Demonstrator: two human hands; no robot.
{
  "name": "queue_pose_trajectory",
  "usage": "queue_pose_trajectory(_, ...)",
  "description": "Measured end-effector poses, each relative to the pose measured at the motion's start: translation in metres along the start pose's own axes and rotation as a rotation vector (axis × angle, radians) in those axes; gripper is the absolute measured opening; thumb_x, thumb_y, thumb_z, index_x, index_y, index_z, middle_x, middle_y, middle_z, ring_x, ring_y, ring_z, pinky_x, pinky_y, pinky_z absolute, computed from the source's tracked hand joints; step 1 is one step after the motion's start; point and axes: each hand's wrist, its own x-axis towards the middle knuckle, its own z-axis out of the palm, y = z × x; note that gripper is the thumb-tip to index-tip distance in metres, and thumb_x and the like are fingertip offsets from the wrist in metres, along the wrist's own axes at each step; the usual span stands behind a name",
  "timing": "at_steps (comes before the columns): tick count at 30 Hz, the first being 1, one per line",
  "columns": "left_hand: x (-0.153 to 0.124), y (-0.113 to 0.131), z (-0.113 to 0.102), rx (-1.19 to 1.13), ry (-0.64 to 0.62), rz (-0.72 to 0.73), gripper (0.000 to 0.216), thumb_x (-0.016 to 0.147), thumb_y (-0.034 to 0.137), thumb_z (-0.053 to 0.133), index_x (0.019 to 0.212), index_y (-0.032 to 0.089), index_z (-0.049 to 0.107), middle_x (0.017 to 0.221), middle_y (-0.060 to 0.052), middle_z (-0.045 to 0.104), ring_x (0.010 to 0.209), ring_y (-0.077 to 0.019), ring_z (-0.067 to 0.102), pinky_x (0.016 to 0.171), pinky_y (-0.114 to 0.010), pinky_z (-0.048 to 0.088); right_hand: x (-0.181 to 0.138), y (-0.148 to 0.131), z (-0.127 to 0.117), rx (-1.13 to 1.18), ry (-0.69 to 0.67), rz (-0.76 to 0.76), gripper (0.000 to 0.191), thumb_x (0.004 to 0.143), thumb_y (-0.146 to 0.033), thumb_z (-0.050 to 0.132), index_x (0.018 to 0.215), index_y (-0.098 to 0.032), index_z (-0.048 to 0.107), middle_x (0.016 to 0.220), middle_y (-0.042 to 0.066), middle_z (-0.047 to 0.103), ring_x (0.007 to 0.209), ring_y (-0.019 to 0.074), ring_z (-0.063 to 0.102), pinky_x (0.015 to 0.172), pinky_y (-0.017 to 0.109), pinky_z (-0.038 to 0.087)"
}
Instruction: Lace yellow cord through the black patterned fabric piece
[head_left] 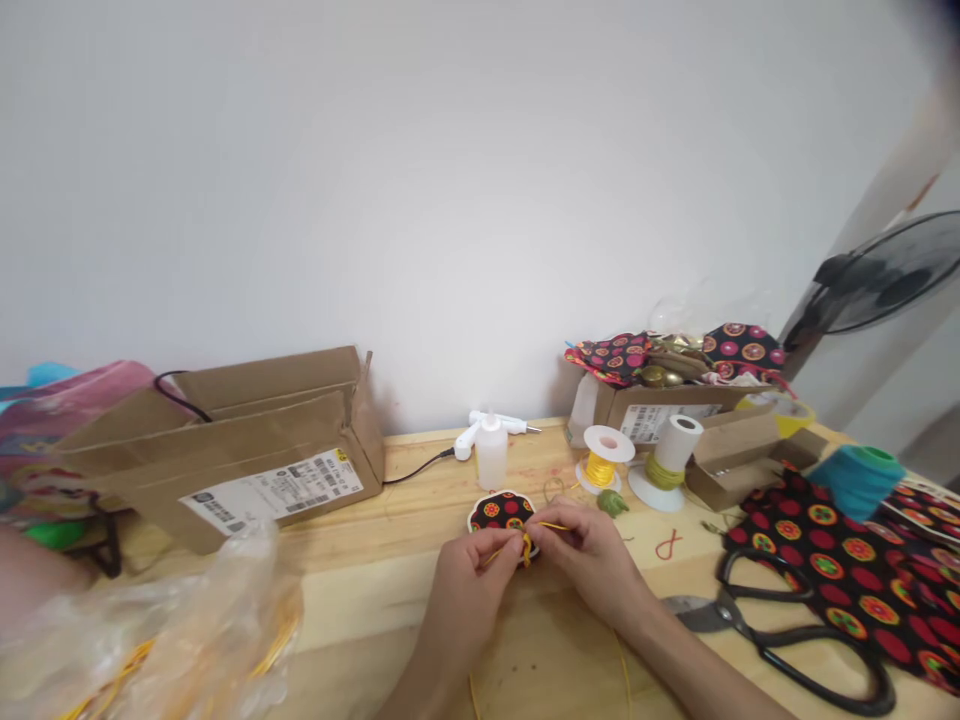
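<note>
At the middle front of the table, my left hand [480, 562] and my right hand [583, 548] are close together. Both have their fingers pinched on a yellow cord [527, 549], which forms a small loop or knot between the fingertips. Loose ends of the cord hang down toward the table's front edge. Just behind the fingers is a small round patterned fabric piece [501, 510], black with red and yellow motifs and a pale rim. My hands partly cover it, and whether the cord is joined to it I cannot tell.
Behind stand a white bottle [492, 455], a white corded tool [466, 440], a yellow cord spool [601, 465] and a green cord spool [664, 472]. Black scissors [739, 612] and patterned fabric [832, 560] lie right. Cardboard boxes [277, 440] and a plastic bag [217, 620] are left.
</note>
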Motion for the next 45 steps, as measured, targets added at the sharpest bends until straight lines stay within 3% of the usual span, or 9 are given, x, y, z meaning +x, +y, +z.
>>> queue_pose_trajectory(6,-0.002,0.004,0.004,0.001,0.057,0.015,0.025,0.068,0.028,0.054,0.082,0.015,0.069,0.070,-0.004,0.069,0.068,-0.0189,0.059,0.060,-0.023,0.043,-0.001,0.000,0.002,0.042,0.099,0.025,0.015,0.069,-0.029,0.055,0.064,-0.018,0.064,0.058,0.001,0.052,0.056,0.0137,0.046,0.050,0.023,0.035)
queue_pose_trajectory(14,-0.001,0.003,0.004,-0.076,0.093,-0.021,0.022,0.064,0.028,0.059,0.077,0.014,0.070,0.068,-0.005,0.070,0.065,-0.0187,0.061,0.059,-0.023,0.045,-0.002,-0.008,0.001,0.175,0.041,0.083,0.014,0.066,-0.031,0.057,0.063,-0.019,0.064,0.061,0.002,0.057,0.057,0.0141,0.050,0.051,0.024,0.040)
queue_pose_trajectory(27,-0.002,0.004,0.004,-0.138,0.096,-0.025,0.023,0.065,0.027,0.058,0.081,0.014,0.068,0.073,-0.005,0.070,0.068,-0.0183,0.061,0.061,-0.023,0.046,-0.003,-0.002,0.002,0.223,0.102,0.219,0.018,0.061,-0.033,0.062,0.064,-0.015,0.065,0.056,0.001,0.059,0.051,0.0130,0.049,0.047,0.023,0.037)
queue_pose_trajectory(37,0.000,0.003,0.004,-0.086,0.069,-0.006,0.017,0.065,0.026,0.057,0.072,0.015,0.068,0.070,-0.003,0.069,0.064,-0.0152,0.059,0.058,-0.020,0.043,-0.002,0.000,0.002,0.115,0.163,0.144,0.015,0.062,-0.030,0.062,0.062,-0.015,0.065,0.054,0.001,0.054,0.049,0.0119,0.042,0.045,0.023,0.031)
queue_pose_trajectory(45,-0.001,0.003,0.003,-0.041,0.061,-0.018,0.021,0.066,0.028,0.056,0.074,0.013,0.067,0.067,-0.005,0.068,0.062,-0.0163,0.059,0.056,-0.022,0.043,-0.003,0.000,0.000,0.135,0.101,0.124,0.016,0.064,-0.031,0.060,0.063,-0.016,0.064,0.056,0.001,0.054,0.050,0.0121,0.043,0.045,0.023,0.032)
